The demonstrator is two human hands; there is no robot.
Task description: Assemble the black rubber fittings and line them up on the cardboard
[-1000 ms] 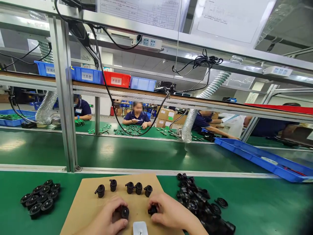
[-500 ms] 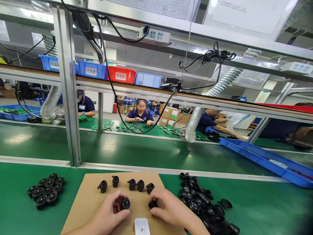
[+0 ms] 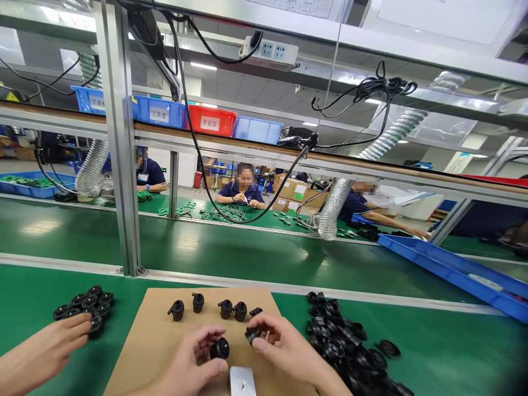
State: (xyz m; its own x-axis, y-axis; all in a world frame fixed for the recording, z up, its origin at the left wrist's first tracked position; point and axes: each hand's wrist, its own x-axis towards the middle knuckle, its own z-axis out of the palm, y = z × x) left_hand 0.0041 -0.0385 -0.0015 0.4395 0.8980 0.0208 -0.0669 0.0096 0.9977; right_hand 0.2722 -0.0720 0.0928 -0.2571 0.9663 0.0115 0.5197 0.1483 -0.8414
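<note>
My left hand [image 3: 198, 357] is closed around a black cylindrical part [image 3: 220, 348], its round end turned toward the camera. Opposite it, my right hand [image 3: 280, 344] pinches a smaller black piece [image 3: 251, 335], partly covered by the fingers. The two pieces are apart, held above a brown cardboard sheet [image 3: 140, 341]. Behind my hands stand several black cup-like parts with side spouts [image 3: 177, 311]; the one nearest my right hand is partly hidden. A white block [image 3: 242, 380] lies below, between my hands.
At left, a co-worker's hand [image 3: 49, 349] touches a group of black round parts [image 3: 89, 301]. A pile of black parts [image 3: 338, 341] lies right of the cardboard. A metal post [image 3: 124, 165] rises behind, and a blue tray [image 3: 445, 269] sits at far right.
A co-worker's hand has come in from the left onto the round parts. My right hand has lifted and tilted its small piece, and my left hand's part has turned slightly.
</note>
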